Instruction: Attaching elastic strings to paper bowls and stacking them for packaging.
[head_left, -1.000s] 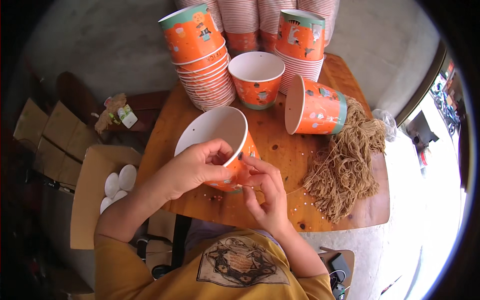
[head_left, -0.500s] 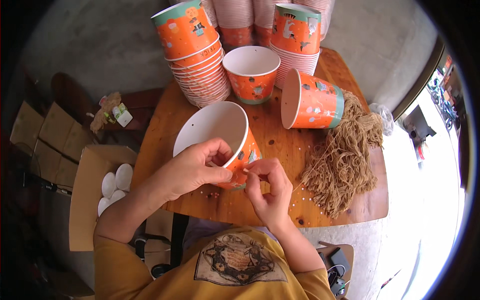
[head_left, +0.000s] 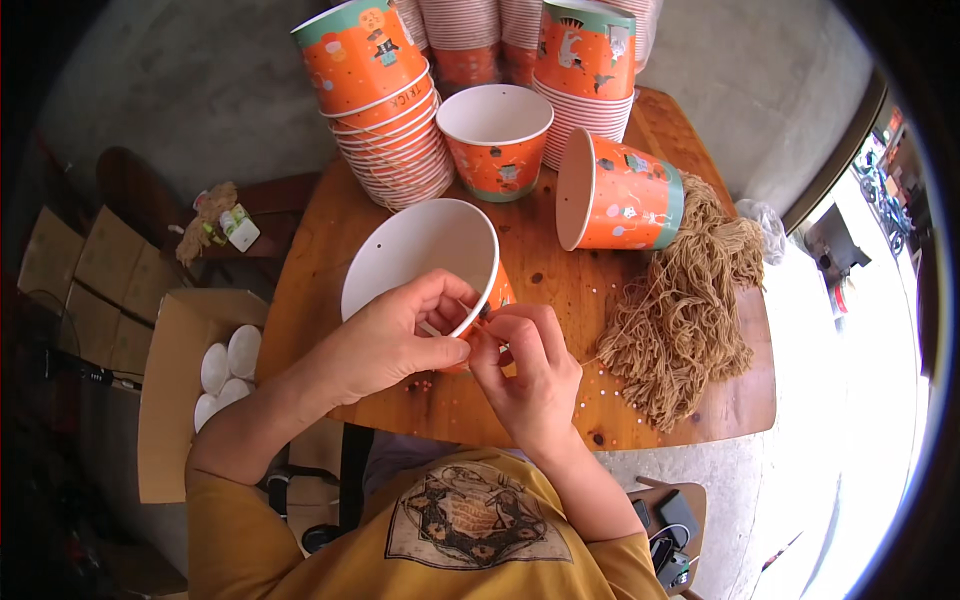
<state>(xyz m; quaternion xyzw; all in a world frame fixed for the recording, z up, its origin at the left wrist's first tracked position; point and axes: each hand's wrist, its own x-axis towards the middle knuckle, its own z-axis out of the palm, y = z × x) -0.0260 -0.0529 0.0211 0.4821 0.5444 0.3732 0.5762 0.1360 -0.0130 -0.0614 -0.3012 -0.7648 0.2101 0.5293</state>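
A large orange paper bucket (head_left: 415,245) with a white inside and a small hole in its far wall stands tilted toward me at the table's near side. My left hand (head_left: 395,330) is closed over its near right rim, fingers inside and thumb outside. My right hand (head_left: 530,370) is pinched at the outer wall beside that thumb. What lies between its fingertips is too small and hidden to make out. Right of my hands lies a tangled bundle of brown twine (head_left: 690,330). Another orange bucket (head_left: 620,200) rests on its side against the twine.
On the wooden table (head_left: 560,415) a single bucket (head_left: 497,155) stands behind, between a left bucket stack (head_left: 390,140) and a right stack (head_left: 585,100). Small white dots are scattered near the twine. At lower left, a cardboard box (head_left: 165,400) holds white round pieces.
My right hand has moved left and closer to the bucket wall, and the pale tip seen at its fingertips is now hidden. My left hand keeps its hold on the rim.
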